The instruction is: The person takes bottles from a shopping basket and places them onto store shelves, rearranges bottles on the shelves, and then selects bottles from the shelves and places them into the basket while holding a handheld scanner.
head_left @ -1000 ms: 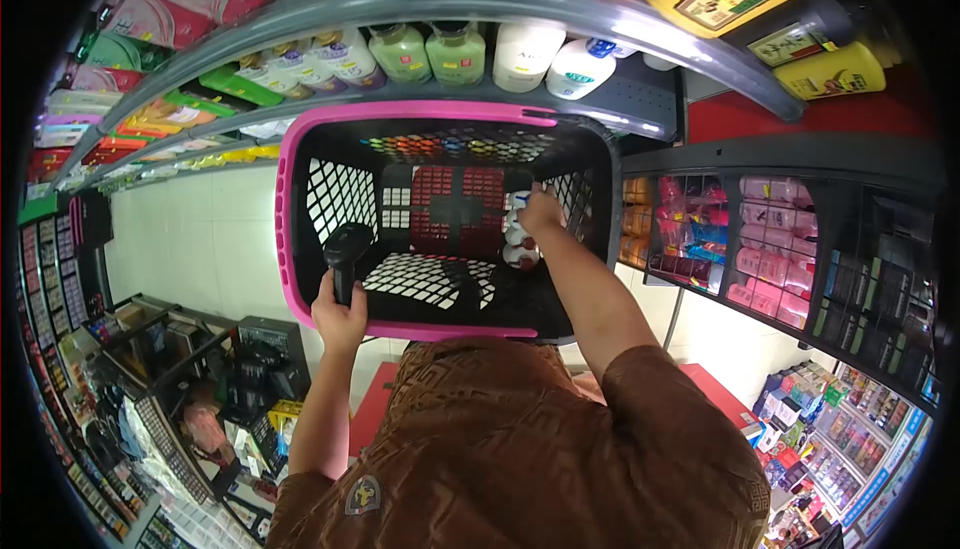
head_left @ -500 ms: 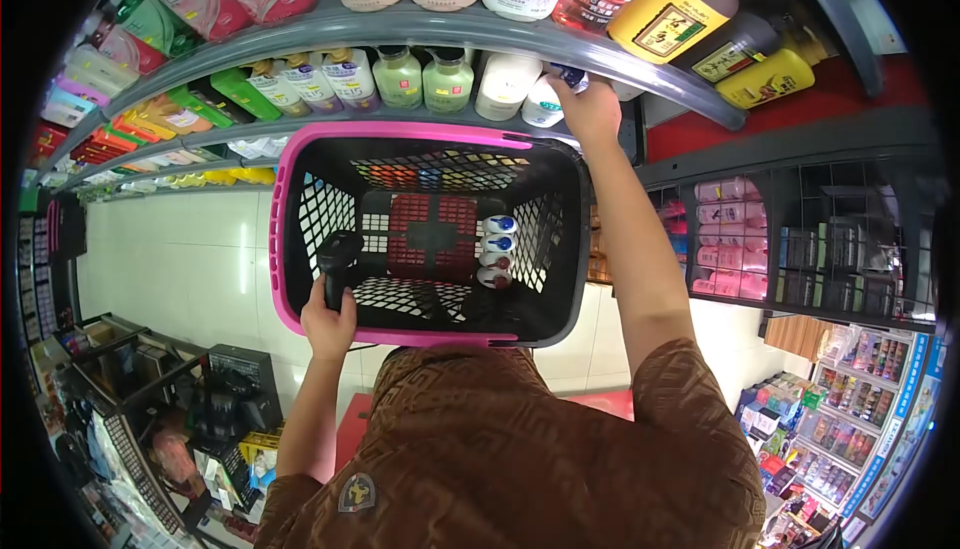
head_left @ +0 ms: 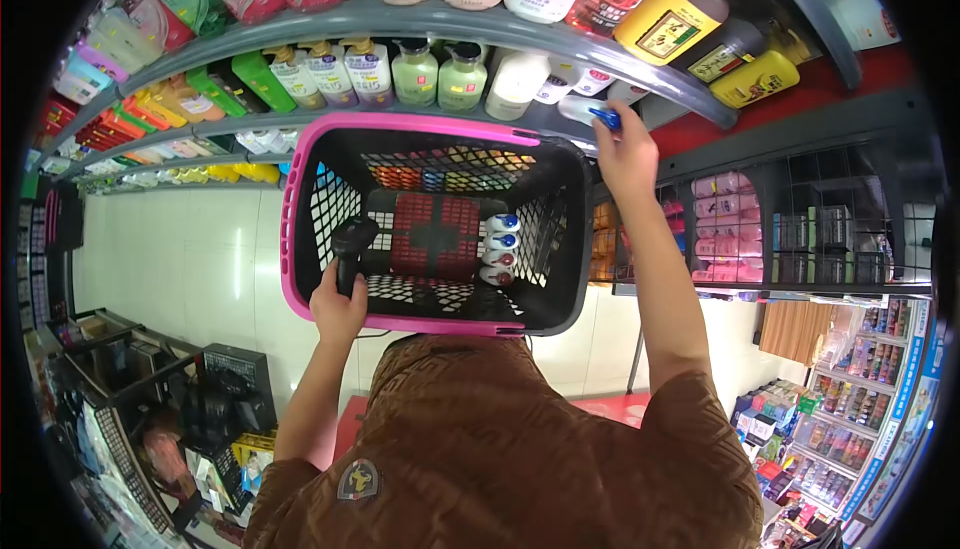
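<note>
My right hand [head_left: 629, 157] grips a white pump bottle [head_left: 580, 109] by its blue pump head, and the bottle is tilted over at the shelf's front edge. Below it stands a black shopping basket with a pink rim [head_left: 420, 125]. Several white pump bottles [head_left: 500, 244], with blue or dark red tops, stand in a row inside the basket's right part. Wrapped round the handle of a black handheld barcode scanner [head_left: 351, 239], my left hand [head_left: 338, 307] is over the basket's near left side.
A white bottle [head_left: 516, 87] and green pump bottles [head_left: 462, 76] line the lower shelf. The curved upper shelf edge [head_left: 470, 21] juts out above them, with more bottles on top. Wire mesh racks with pink packs [head_left: 727, 214] are at right. Black crates [head_left: 238, 384] stand lower left.
My right hand has drawn the white pump bottle out from the shelf row, to the right and toward me, tilting it. The view has shifted slightly; my left hand still holds the scanner.
</note>
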Available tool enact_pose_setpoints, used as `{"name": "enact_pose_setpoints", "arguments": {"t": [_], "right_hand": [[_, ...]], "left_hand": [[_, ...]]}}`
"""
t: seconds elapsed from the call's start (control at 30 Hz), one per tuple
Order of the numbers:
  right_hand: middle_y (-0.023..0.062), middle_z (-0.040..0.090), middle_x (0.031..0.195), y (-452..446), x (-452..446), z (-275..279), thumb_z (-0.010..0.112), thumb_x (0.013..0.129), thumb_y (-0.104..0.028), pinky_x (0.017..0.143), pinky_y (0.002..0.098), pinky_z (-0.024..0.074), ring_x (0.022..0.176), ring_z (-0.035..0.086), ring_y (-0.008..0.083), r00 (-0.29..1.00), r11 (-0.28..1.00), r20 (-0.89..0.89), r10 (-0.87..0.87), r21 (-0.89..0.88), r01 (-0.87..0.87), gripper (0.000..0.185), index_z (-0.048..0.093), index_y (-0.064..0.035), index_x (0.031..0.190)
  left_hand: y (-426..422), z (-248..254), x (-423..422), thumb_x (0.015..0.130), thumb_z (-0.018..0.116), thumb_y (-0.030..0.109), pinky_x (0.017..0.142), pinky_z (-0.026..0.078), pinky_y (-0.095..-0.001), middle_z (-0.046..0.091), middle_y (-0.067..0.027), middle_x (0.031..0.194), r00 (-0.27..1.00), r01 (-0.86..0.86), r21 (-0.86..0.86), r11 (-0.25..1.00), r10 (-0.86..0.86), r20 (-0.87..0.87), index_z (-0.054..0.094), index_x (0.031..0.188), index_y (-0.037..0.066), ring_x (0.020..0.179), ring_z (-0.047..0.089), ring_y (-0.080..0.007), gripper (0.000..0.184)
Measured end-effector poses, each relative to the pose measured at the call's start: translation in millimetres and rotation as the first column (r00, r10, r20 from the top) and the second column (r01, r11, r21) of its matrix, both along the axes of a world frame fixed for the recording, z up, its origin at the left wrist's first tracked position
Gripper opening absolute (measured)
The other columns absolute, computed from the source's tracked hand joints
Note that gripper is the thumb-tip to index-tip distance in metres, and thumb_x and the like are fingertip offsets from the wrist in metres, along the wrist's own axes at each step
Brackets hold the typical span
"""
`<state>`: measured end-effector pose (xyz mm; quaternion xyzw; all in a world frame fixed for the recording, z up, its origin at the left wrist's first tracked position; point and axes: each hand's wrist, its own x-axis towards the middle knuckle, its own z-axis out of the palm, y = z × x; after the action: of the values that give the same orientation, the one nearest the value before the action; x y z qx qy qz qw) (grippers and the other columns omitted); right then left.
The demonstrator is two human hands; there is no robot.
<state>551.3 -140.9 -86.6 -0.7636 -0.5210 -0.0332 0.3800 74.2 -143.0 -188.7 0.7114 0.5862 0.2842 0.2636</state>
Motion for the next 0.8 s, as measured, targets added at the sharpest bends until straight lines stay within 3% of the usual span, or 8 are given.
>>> {"name": "enact_pose_setpoints", "arguments": {"t": [0.1,0.17,0.23,0.27,0.43,0.53,0.63,0.8], "right_hand": [[0.0192,0.072,0.115,-43.1,-30.2,40.9,0.078,0.090,-0.009,0.084,0.0384,0.0599,0.098,0.074,0.0342,0.985,0.988,0.157,0.078,0.119,-0.097,0.036,0.066,-0.0030,0.123],[0.0176,0.073,0.114,-63.9,-53.5,57.9,0.079,0.089,-0.008,0.085,0.0371,0.0605,0.099,0.074,0.0314,0.982,0.988,0.168,0.092,0.111,-0.111,0.036,0.066,-0.0024,0.123],[0.0170,0.073,0.114,-74.1,-65.3,57.6,0.080,0.090,-0.008,0.085,0.0360,0.0606,0.099,0.075,0.0276,0.984,0.993,-0.139,0.110,0.052,-0.103,0.036,0.066,-0.0019,0.122],[0.0164,0.073,0.113,-71.6,-67.2,52.5,0.080,0.090,-0.009,0.084,0.0349,0.0605,0.099,0.075,0.0250,0.973,0.990,-0.188,0.136,0.002,-0.139,0.036,0.066,-0.0014,0.122],[0.0204,0.071,0.106,-32.8,-64.5,-47.6,0.078,0.088,-0.014,0.081,0.0424,0.0573,0.091,0.072,0.0365,0.939,0.939,-0.293,0.179,-0.236,-0.252,0.035,0.064,-0.0065,0.120],[0.0216,0.071,0.109,-11.0,-64.0,-113.9,0.075,0.087,-0.012,0.087,0.0486,0.0544,0.099,0.069,0.0423,0.950,0.888,-0.292,0.107,-0.402,-0.224,0.033,0.062,-0.0062,0.117],[0.0219,0.072,0.111,-0.6,-54.8,-186.2,0.074,0.087,-0.012,0.089,0.0506,0.0540,0.102,0.069,0.0439,0.970,0.830,-0.231,0.071,-0.525,-0.186,0.033,0.063,-0.0073,0.117],[0.0234,0.073,0.112,0.9,-52.8,-238.4,0.074,0.089,-0.016,0.095,0.0508,0.0537,0.107,0.069,0.0443,0.970,0.697,-0.230,-0.077,-0.708,-0.113,0.040,0.065,-0.0120,0.127]], "left_hand": [[0.8,-4.5,-1.4,0.087,0.073,0.021,0.067,0.056,-0.0444,0.070,-0.0231,0.079,1.000,0.003,-0.016,1.000,-0.003,0.014,0.065,0.122,-0.005,0.073,0.072,-0.0396,0.044],[0.7,-1.9,-0.1,0.087,0.073,0.020,0.067,0.056,-0.0437,0.071,-0.0229,0.080,1.000,-0.005,-0.052,0.999,0.006,0.018,0.065,0.122,-0.005,0.073,0.073,-0.0391,0.044],[0.8,-2.8,-0.8,0.088,0.073,0.020,0.067,0.056,-0.0433,0.071,-0.0224,0.080,1.000,0.009,-0.029,1.000,-0.009,0.005,0.065,0.122,-0.004,0.073,0.073,-0.0391,0.043],[0.9,-2.9,-1.7,0.088,0.073,0.020,0.067,0.056,-0.0433,0.071,-0.0224,0.080,1.000,0.013,-0.030,0.999,-0.013,0.000,0.065,0.122,-0.004,0.073,0.073,-0.0391,0.043],[1.7,-6.9,-0.4,0.088,0.074,0.020,0.066,0.056,-0.0434,0.071,-0.0214,0.080,1.000,0.015,0.010,1.000,-0.014,-0.028,0.065,0.122,-0.004,0.072,0.072,-0.0387,0.042],[0.7,1.6,2.1,0.088,0.074,0.020,0.066,0.055,-0.0438,0.070,-0.0207,0.080,1.000,0.000,-0.037,0.999,0.000,0.000,0.065,0.122,-0.002,0.071,0.071,-0.0392,0.042],[0.2,-0.7,3.3,0.088,0.074,0.018,0.065,0.053,-0.0405,0.068,-0.0186,0.077,0.999,-0.044,-0.070,0.997,0.044,0.004,0.066,0.117,-0.001,0.066,0.068,-0.0327,0.036],[0.6,-3.2,3.1,0.088,0.074,0.017,0.065,0.052,-0.0388,0.067,-0.0176,0.076,0.997,-0.078,-0.053,0.996,0.076,-0.031,0.065,0.116,-0.001,0.066,0.068,-0.0301,0.035]]}}
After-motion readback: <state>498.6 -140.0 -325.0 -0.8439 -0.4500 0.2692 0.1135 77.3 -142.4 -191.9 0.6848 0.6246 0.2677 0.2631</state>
